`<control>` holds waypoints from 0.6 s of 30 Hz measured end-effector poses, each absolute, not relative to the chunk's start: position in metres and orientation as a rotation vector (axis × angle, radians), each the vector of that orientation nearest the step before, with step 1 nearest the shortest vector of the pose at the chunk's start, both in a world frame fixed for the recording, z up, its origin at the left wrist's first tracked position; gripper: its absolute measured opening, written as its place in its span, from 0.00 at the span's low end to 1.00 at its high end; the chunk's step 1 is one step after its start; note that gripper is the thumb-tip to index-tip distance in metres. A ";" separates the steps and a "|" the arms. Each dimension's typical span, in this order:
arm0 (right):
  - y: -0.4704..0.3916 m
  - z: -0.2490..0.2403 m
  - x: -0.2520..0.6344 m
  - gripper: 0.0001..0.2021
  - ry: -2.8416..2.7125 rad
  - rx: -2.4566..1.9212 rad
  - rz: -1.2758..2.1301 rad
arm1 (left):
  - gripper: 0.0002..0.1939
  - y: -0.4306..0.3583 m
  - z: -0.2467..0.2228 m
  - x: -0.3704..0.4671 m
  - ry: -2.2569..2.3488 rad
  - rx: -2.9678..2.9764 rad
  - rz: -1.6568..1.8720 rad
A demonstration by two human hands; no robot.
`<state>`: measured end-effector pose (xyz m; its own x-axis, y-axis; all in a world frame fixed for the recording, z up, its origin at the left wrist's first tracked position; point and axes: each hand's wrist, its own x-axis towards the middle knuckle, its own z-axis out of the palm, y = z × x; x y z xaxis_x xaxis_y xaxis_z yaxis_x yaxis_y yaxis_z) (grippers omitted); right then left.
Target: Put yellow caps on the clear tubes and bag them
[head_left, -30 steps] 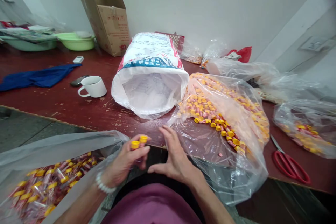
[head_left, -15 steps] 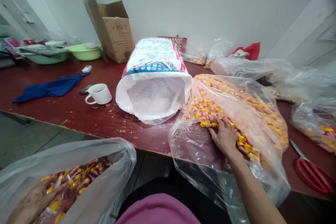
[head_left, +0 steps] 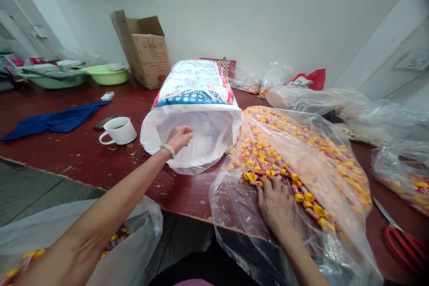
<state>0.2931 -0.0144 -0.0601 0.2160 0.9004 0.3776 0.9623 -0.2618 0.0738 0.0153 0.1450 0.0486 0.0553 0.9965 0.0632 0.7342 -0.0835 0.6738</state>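
My left hand (head_left: 179, 138), with a beaded bracelet at the wrist, reaches to the mouth of a white printed sack (head_left: 197, 82) lying on its side. Its fingers are curled together; anything inside them is hidden. Thin white plastic (head_left: 204, 132) shows within the sack. Resting against a pile of small red-and-white tubes with yellow caps (head_left: 264, 156) is my right hand (head_left: 276, 201), fingers spread. The pile lies in a large clear plastic bag (head_left: 234, 214) that hangs over the table edge. Below my left forearm, another open plastic bag (head_left: 144, 228) holds more capped tubes.
Red-handled scissors (head_left: 398, 237) lie at the right edge. Left of the sack are a white mug (head_left: 122, 131) and a blue cloth (head_left: 56, 120). A cardboard box (head_left: 150, 56) and green basins (head_left: 107, 76) stand behind. More clear bags (head_left: 402, 161) line the right side.
My left hand has left the lower-left bag of tubes and moved up to the sack's mouth. My right hand stays at the tube pile, a little lower in view.
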 end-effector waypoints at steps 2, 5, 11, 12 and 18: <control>-0.015 -0.061 0.293 0.15 -1.783 -2.287 -0.540 | 0.15 0.188 0.040 0.044 1.765 1.906 0.701; -0.014 -0.061 0.295 0.15 -1.770 -2.255 -0.564 | 0.14 0.232 0.032 0.067 1.795 1.989 0.634; -0.011 -0.064 0.296 0.15 -1.757 -2.235 -0.552 | 0.17 0.264 0.018 0.075 1.830 2.026 0.457; -0.011 -0.065 0.297 0.15 -1.755 -2.231 -0.546 | 0.18 0.265 0.015 0.076 1.830 2.025 0.438; -0.010 -0.068 0.300 0.15 -1.758 -2.211 -0.548 | 0.18 0.271 -0.005 0.083 1.770 2.049 0.423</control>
<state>0.2997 -0.0105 -0.0681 0.1954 0.8729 0.4472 0.9723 -0.2320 0.0280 0.0834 0.2706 -0.0048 0.1527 0.9878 -0.0303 0.8672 -0.1192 0.4834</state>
